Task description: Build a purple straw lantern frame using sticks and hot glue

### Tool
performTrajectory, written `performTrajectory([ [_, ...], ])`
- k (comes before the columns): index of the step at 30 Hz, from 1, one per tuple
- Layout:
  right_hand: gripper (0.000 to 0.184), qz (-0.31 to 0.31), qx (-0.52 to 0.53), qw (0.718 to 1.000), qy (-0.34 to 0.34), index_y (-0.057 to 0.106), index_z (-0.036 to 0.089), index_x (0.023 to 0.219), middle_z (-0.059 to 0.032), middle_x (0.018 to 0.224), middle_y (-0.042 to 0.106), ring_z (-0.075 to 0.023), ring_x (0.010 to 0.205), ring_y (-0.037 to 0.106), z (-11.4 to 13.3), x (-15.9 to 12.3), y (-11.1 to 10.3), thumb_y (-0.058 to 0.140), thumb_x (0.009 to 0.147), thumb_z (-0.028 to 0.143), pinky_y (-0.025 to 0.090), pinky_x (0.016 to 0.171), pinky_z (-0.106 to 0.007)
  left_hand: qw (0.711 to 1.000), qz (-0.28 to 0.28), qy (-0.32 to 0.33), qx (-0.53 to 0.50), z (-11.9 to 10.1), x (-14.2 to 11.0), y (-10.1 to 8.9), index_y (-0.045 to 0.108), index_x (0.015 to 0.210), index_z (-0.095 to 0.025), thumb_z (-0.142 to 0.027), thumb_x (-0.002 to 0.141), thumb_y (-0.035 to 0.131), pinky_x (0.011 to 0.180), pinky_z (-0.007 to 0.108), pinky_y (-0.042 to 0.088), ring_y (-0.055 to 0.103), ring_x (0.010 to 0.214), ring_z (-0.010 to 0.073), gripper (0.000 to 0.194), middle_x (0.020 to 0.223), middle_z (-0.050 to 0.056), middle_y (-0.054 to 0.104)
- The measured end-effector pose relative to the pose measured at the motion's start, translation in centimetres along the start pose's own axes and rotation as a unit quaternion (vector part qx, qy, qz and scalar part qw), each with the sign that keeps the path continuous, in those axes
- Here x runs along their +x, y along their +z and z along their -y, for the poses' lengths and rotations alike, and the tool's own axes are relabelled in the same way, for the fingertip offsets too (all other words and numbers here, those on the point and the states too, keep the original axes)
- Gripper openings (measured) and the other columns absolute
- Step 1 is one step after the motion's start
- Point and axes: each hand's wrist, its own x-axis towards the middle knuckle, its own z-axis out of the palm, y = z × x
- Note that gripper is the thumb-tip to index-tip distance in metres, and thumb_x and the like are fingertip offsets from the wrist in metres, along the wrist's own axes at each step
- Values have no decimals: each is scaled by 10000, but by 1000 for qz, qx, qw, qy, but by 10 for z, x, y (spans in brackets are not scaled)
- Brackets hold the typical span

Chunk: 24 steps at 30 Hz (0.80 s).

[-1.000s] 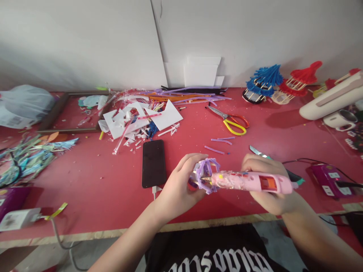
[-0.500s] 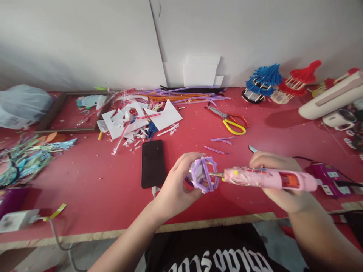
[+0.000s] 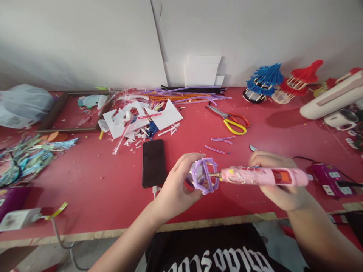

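My left hand (image 3: 180,181) is closed around a small frame of purple pipe cleaners (image 3: 204,175), its ringed end facing right. Part of the frame is hidden behind the fingers. In my right hand (image 3: 279,181) is a pink hot glue gun (image 3: 255,176), held with its metal nozzle pointing left. The nozzle tip lies at the purple frame's near strut; whether it touches cannot be made out. Beyond the hands, short purple pipe cleaner pieces (image 3: 222,139) lie on the red table (image 3: 113,204).
A black phone (image 3: 154,163) with a cable lies left of my hands. Scissors (image 3: 231,119) and a small blade (image 3: 253,148) are farther back. Paper scraps (image 3: 167,115) and pipe cleaners (image 3: 187,97) are heaped behind. Blue (image 3: 263,83) and red (image 3: 303,81) pagoda-like models stand back right.
The glue gun has shifted slightly left, its nozzle now farther over the purple frame. My left hand and the frame stay nearly still.
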Motion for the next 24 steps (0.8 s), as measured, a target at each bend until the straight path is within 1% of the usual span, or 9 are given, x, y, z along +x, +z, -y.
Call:
performTrajectory([
  [6, 192, 9, -6, 1000, -9, 435, 232, 744, -4, 671, 436, -173, 586, 397, 0, 1, -1, 545, 731, 75, 257, 541, -328, 1000, 4, 5, -1, -1, 0, -1, 507, 1277, -227, -156, 791, 689, 940, 391, 539, 631, 1117, 240, 524, 1219, 98, 623],
  [10, 172, 6, -10, 1000, -15, 444, 234, 745, -2, 656, 430, -173, 572, 392, 1, 2, -1, 540, 744, 92, 256, 527, -329, 1000, 3, 5, 5, 0, 0, 0, 506, 1282, -237, -159, 786, 705, 945, 395, 537, 632, 1113, 245, 539, 1217, 95, 626],
  [16, 166, 12, -21, 1000, -7, 442, 237, 755, -3, 648, 424, -171, 567, 378, 1, 3, -1, 539, 755, 102, 243, 514, -335, 1000, 3, 11, 8, 0, 0, 0, 503, 1285, -240, -147, 780, 706, 950, 400, 541, 629, 1108, 245, 553, 1206, 97, 620],
  [24, 220, 12, -10, 1000, -9, 396, 237, 738, 5, 654, 397, -164, 567, 371, 0, 1, -1, 551, 731, 81, 238, 524, -331, 1000, 2, 17, 8, 2, -1, 0, 493, 1293, -244, -133, 780, 697, 958, 385, 535, 626, 1112, 234, 563, 1210, 88, 616],
])
